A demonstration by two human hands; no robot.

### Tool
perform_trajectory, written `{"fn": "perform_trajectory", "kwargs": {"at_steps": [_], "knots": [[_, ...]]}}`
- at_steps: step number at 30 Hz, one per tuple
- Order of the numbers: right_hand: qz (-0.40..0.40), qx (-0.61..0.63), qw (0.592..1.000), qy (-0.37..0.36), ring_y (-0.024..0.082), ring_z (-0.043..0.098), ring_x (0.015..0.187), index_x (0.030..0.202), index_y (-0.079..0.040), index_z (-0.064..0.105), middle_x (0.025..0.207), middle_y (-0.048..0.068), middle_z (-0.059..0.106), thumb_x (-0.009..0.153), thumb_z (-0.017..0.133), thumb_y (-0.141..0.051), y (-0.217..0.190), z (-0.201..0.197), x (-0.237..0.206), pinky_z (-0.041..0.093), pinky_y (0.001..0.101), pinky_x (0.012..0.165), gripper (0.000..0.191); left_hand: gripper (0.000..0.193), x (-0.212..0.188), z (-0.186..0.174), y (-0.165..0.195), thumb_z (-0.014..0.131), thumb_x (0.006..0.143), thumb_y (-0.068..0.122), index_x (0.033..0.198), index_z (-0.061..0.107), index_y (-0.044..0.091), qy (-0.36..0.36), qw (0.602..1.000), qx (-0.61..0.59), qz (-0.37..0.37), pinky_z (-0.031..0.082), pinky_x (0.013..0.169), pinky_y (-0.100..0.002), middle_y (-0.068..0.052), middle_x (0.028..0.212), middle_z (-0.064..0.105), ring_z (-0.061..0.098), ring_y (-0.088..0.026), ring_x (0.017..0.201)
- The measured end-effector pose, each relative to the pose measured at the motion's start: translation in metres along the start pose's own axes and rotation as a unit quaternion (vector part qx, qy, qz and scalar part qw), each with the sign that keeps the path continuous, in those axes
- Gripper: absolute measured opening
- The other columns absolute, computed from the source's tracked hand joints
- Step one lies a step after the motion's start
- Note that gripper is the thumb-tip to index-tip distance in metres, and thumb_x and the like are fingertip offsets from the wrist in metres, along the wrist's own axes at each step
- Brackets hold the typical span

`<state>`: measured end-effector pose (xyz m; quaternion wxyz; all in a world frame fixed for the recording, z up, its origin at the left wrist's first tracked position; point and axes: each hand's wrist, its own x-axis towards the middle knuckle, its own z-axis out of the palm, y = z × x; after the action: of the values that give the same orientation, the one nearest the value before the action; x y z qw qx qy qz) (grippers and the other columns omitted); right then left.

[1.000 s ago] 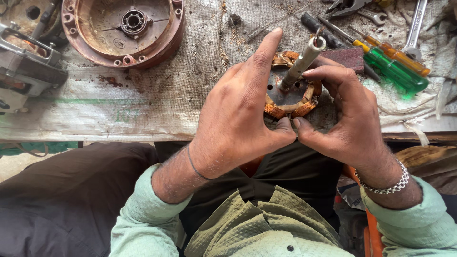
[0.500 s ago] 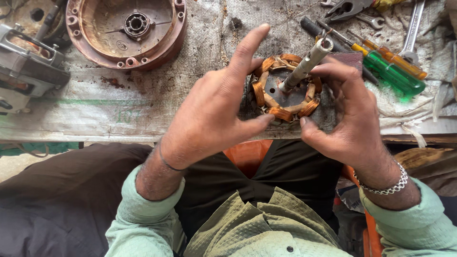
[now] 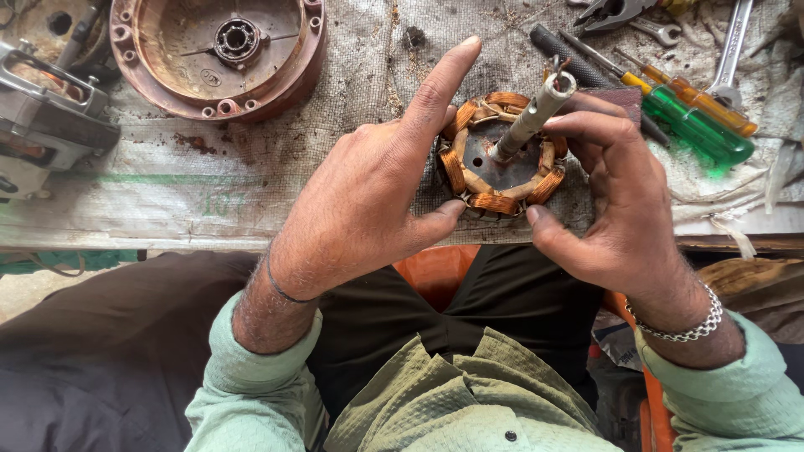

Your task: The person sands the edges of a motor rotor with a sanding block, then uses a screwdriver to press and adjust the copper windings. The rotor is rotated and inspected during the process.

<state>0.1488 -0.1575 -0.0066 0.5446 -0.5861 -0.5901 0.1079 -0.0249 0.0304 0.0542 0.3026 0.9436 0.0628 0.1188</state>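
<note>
Head view: both hands (image 3: pixel 368 201) around copper-wound stator (image 3: pixel 502 163)

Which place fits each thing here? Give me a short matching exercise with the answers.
Things:
1. copper-wound stator
2. round rusty housing
3. green-handled screwdriver
4. metal bracelet

Places:
A. far left of the bench, bearing at its centre
B. on the right wrist
C. held between the left hand and the right hand
D. lying on the bench to the right of the hands

Pairs: 1-C, 2-A, 3-D, 4-B
</note>
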Motion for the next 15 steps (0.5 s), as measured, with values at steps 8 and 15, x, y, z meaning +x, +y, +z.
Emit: {"fn": "perform_trajectory", "kwargs": {"at_steps": [8,15], "knots": [[0.022,-0.008,1.0,-0.012,0.023,0.052,0.143,0.145,0.0,0.04,0.152,0.016,0.042,0.086,0.077,0.0,0.0024,-0.0016,-0.004,0.05,0.0384,0.125,0.07,0.113,-0.0003,0.0028,-0.0004,0.085,0.081,0.009,0.161,0.006,0.009,0.064,0.994,-0.007,0.083,0.06,0.085,-0.048,-0.022,0.11,0.074,0.075,-0.037,0.092],[0.017,0.001,1.0,-0.014,0.023,0.052,0.142,0.146,-0.001,0.04,0.149,0.016,0.044,0.088,0.076,0.002,0.0012,-0.0015,-0.0029,0.048,0.0371,0.124,0.069,0.113,-0.0006,0.0019,-0.0029,0.086,0.082,0.009,0.161,0.005,0.009,0.082,0.99,-0.012,0.116,0.06,0.093,-0.046,-0.026,0.12,0.072,0.074,-0.041,0.105]]}}
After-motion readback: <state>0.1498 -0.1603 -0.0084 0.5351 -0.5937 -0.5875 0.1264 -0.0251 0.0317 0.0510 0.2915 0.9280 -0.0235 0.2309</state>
